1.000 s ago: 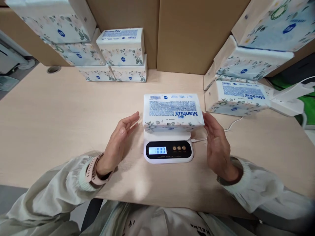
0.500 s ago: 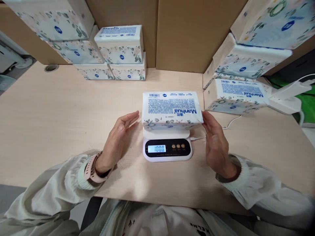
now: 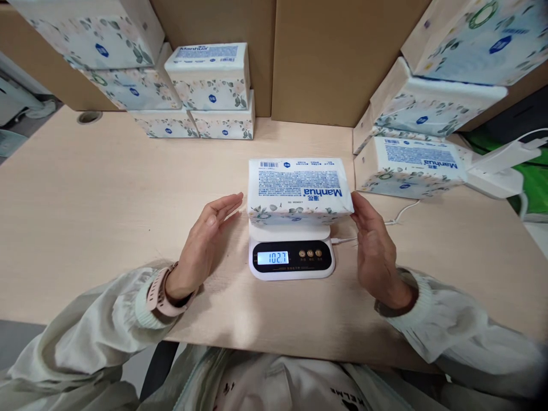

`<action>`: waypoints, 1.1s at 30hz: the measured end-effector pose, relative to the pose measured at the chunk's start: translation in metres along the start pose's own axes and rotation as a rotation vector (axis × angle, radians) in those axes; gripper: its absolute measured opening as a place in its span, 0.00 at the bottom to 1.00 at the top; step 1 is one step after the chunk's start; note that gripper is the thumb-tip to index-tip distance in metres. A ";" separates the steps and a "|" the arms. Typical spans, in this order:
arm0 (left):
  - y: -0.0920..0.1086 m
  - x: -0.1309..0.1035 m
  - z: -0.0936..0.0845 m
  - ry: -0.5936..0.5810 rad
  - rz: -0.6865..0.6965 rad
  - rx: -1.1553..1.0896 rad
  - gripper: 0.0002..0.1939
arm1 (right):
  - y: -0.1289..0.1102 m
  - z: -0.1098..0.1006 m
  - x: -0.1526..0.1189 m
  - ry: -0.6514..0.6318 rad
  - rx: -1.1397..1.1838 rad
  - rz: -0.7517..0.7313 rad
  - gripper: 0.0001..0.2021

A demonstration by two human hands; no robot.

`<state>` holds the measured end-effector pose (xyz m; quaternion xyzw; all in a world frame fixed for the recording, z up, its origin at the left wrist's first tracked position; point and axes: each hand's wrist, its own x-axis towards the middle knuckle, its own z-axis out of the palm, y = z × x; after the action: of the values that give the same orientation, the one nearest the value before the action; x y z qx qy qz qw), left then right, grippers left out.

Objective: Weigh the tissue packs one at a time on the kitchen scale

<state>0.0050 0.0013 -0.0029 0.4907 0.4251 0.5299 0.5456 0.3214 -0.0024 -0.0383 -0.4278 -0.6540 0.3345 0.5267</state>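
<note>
A pack of tissues (image 3: 298, 185) printed "Manhua" lies flat on a white digital kitchen scale (image 3: 291, 274), covering most of its platform. The lit display (image 3: 273, 258) reads 102.7. To the left of the pack, my left hand (image 3: 203, 245) is held open, fingers stretched, with a small gap between fingertips and pack. My right hand (image 3: 374, 251) is open too, its fingertips at the pack's right end; whether they touch it I cannot tell. A white cable (image 3: 343, 241) plugs into the scale's right side and passes behind my right hand.
Stacked tissue packs (image 3: 209, 94) stand at the back left, and more tissue packs (image 3: 411, 165) at the back right. A white power strip (image 3: 499, 177) sits beside the right stack. Cardboard (image 3: 334, 63) stands along the table's (image 3: 107, 217) back edge, with a round cable hole (image 3: 89, 117) at left.
The scale's reading has gone from 100.0 to 102.7. Both hands and the tissue pack have stayed nearly where they were.
</note>
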 end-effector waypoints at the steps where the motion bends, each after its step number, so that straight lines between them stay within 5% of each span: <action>1: 0.000 0.000 -0.001 -0.010 -0.002 0.003 0.24 | 0.000 0.000 0.000 0.001 0.000 0.002 0.27; 13: 0.015 0.010 0.008 -0.232 0.061 0.113 0.30 | 0.000 0.008 0.012 -0.064 0.000 -0.037 0.31; 17: 0.040 0.031 0.036 -0.367 0.168 0.207 0.28 | -0.005 0.007 0.027 0.153 -0.013 -0.146 0.32; 21: 0.070 0.076 0.095 -0.532 0.360 0.264 0.24 | -0.002 -0.033 0.070 0.569 -0.164 -0.356 0.30; 25: 0.072 0.133 0.168 -0.668 0.231 0.357 0.25 | 0.020 -0.096 0.111 0.728 -0.315 -0.544 0.29; 27: 0.061 0.153 0.196 -0.682 0.137 0.381 0.30 | 0.038 -0.118 0.120 0.739 -0.334 -0.491 0.27; 30: 0.039 0.168 0.210 -0.743 0.007 0.368 0.30 | 0.064 -0.134 0.121 0.769 -0.313 -0.275 0.29; 33: 0.020 0.175 0.182 -0.705 0.070 0.327 0.22 | 0.068 -0.140 0.119 0.764 -0.289 -0.290 0.30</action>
<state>0.1943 0.1591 0.0551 0.7373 0.2734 0.2722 0.5546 0.4625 0.1317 -0.0196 -0.4940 -0.5052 -0.0202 0.7073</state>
